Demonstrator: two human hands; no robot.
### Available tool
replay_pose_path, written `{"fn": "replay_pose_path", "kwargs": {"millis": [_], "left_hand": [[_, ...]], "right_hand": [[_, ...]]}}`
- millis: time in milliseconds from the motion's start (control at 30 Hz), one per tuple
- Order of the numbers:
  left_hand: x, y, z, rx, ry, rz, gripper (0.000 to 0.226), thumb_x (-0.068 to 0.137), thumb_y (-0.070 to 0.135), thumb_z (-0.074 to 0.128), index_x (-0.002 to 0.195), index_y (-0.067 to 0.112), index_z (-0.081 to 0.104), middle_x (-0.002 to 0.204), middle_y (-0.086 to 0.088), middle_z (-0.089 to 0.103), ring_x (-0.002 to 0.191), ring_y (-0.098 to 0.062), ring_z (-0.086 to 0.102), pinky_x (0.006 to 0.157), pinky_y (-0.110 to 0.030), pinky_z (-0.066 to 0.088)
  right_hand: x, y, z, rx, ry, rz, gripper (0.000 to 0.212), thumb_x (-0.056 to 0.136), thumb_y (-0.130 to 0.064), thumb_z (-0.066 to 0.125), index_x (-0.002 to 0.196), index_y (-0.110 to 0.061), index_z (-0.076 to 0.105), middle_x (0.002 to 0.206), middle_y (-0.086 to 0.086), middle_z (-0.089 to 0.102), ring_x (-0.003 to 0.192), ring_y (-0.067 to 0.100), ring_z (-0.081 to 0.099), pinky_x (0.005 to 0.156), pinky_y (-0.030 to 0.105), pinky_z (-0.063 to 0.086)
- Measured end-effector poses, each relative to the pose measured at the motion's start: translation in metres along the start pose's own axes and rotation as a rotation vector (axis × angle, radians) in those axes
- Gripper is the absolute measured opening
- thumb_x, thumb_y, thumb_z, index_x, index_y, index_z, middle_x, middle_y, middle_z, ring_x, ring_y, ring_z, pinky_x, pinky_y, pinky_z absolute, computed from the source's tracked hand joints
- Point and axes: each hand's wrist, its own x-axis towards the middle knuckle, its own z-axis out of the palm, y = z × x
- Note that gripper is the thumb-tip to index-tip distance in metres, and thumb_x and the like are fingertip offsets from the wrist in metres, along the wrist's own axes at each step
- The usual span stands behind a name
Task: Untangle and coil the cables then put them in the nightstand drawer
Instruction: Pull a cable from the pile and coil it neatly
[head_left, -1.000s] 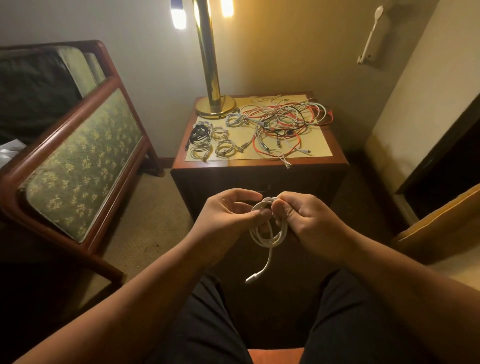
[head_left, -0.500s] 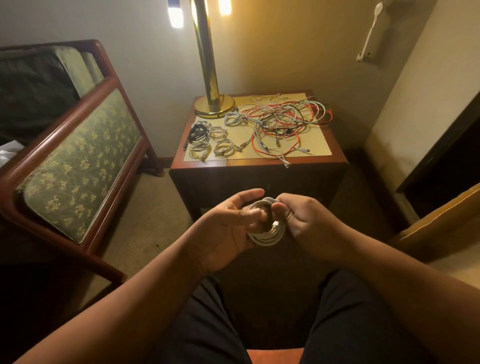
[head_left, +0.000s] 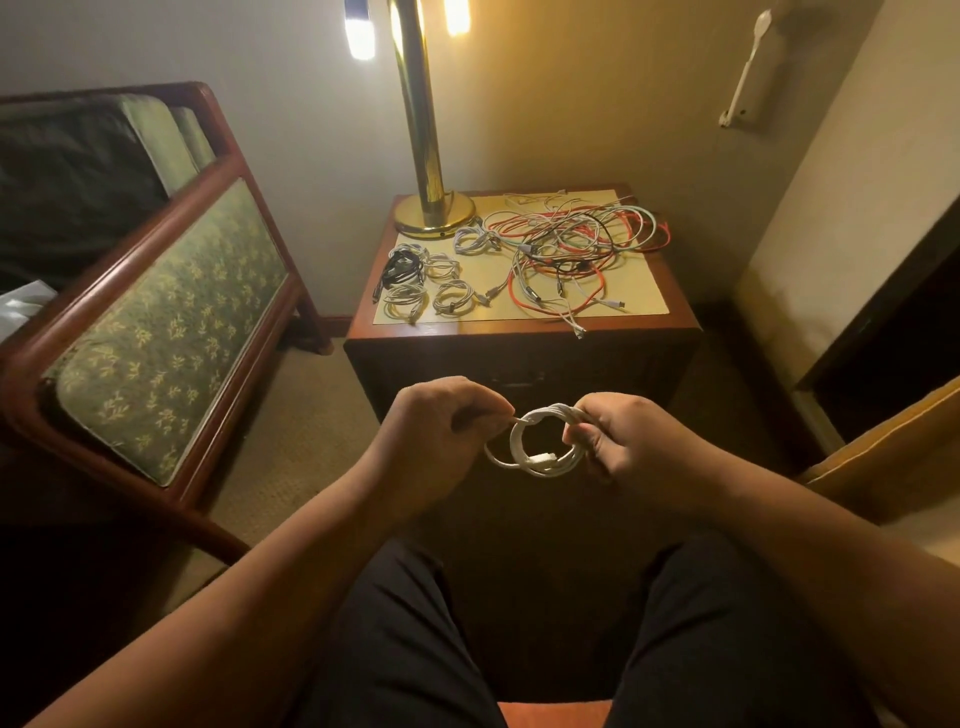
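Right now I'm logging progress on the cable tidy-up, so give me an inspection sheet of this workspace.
Surface: nightstand top, pale mat inset, drawer front dark, appears shut.
Job's things: white cable coiled in the hands; five small coiled cables at the mat's left.
Clutter: brass lamp base at the back left corner.
Grippers: left hand pinches the cable's end; right hand fingers grip the coil.
Cables: tangled pile, red, white, black and pale green, on the mat's right; one plug overhangs the front edge.
Surroundings: green patterned armchair left, carpet floor, white wall fitting upper right.
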Motion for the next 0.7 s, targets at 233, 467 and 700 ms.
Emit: {"fn": "replay_pose_path", "kwargs": {"millis": [233,467,700], "left_hand": [[-0.006,-0.011,0.013,-0.014,0.124,-0.102,0.011,0.088,0.02,0.072,0.097,0.019,0.077,0.096,0.006,0.07,0.079,-0.008,0.071,0.068,-0.022,0.059],[-0.011,-0.007,0.029,-0.467,0.158,-0.498,0.006,0.089,0.017,0.075,0.093,0.019,0.079,0.089,-0.003,0.079,0.089,-0.022,0.076,0.08,-0.037,0.063],[-0.013,0.004,0.042,-0.85,0.104,-0.742,0.036,0.073,0.031,0.082,0.102,0.009,0.078,0.099,-0.014,0.078,0.1,-0.029,0.074,0.088,-0.042,0.06]], "right_hand": [[-0.007,0.0,-0.004,0.232,0.035,0.006,0.014,0.104,-0.02,0.052,0.095,-0.02,0.063,0.082,0.006,0.07,0.075,0.017,0.071,0.07,0.033,0.061],[-0.009,-0.005,0.012,0.524,0.03,0.05,0.018,0.104,-0.017,0.051,0.1,-0.007,0.066,0.087,0.01,0.073,0.08,0.026,0.073,0.073,0.036,0.063],[-0.009,-0.006,0.027,0.666,0.134,0.079,0.019,0.104,-0.018,0.051,0.103,-0.008,0.067,0.087,0.003,0.075,0.083,0.022,0.073,0.073,0.03,0.062]]}}
